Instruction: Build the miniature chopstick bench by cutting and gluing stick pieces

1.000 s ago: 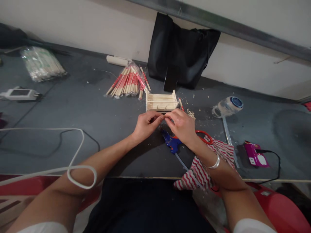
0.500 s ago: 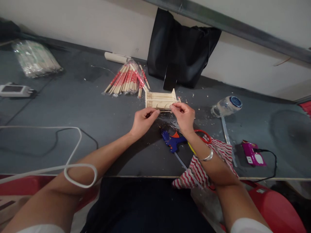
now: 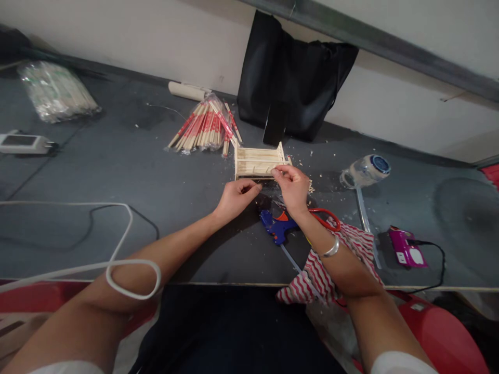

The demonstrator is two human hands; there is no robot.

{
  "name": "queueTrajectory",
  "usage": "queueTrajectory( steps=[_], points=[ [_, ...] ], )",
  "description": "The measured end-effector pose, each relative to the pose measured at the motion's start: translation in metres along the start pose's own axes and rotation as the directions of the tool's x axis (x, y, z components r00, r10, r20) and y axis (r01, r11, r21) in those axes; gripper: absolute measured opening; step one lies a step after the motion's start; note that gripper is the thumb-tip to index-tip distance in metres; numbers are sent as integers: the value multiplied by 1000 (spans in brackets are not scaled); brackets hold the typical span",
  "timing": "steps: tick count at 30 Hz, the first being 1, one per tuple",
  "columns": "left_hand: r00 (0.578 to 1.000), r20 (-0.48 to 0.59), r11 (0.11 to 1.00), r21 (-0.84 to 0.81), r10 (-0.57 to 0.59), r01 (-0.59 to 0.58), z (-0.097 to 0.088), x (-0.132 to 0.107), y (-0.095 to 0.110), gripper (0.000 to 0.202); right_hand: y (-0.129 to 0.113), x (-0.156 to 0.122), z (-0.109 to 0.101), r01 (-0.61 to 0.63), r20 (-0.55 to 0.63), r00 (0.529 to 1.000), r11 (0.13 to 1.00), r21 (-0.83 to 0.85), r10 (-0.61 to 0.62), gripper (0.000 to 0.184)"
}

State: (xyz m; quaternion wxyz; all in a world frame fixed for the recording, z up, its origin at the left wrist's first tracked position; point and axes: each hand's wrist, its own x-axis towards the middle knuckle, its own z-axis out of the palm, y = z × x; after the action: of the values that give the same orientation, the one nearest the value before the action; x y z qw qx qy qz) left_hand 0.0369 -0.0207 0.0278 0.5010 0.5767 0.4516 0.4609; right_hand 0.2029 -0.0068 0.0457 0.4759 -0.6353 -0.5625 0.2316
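Note:
A small model built of pale wooden sticks [image 3: 257, 155], shaped like a little bench or bed, stands on the grey table in front of me. My right hand [image 3: 293, 187] is at its near right corner, thumb and forefinger pinched together; whatever is between them is too small to name. Just below the model's near edge, my left hand [image 3: 238, 198] has its fingertips closed, and I cannot make out anything in them. A blue glue gun [image 3: 277, 226] with an orange trigger lies under my right wrist, beside red-handled scissors [image 3: 327, 215].
Behind the model lie bagged chopsticks [image 3: 202, 127], a phone [image 3: 274, 124] and a black bag [image 3: 292, 78]. To the right are a tipped clear jar [image 3: 362, 171], a striped cloth [image 3: 312, 275] and a purple adapter [image 3: 407, 248]. A white cable [image 3: 128, 228] loops over my left forearm.
My left hand has moved slightly right and toward me, away from the model's near edge. My right hand has shifted slightly left, still pinching at the corner.

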Motion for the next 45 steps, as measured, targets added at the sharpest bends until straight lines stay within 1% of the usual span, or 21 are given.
queueTrajectory(
  steps=[3,9,16,20,24,31,45],
  points=[
    [1000,14,1000,-1,14,-14,0,0,-1,24,1,0,0,10,0,1000,1000,-1,-10,12],
    [1000,13,1000,5,-1,1,0,-1,-1,23,1,0,1,4,3,1000,1000,1,-4,10],
    [1000,13,1000,21,8,-8,-1,-1,-3,22,2,0,1,31,9,999,999,-29,-31,10],
    [999,29,997,60,43,-45,-1,0,-5,24,4,1,1,51,16,999,997,-55,-50,12],
    [996,35,992,98,76,-79,-1,0,-7,27,7,1,2,93,-7,996,993,-72,-93,12],
    [994,39,988,113,102,-106,0,0,-7,30,8,1,3,115,-29,993,992,-49,-116,12],
    [992,40,979,157,121,-126,-1,1,-10,32,7,0,2,156,35,988,983,-93,-153,11]
  ],
)
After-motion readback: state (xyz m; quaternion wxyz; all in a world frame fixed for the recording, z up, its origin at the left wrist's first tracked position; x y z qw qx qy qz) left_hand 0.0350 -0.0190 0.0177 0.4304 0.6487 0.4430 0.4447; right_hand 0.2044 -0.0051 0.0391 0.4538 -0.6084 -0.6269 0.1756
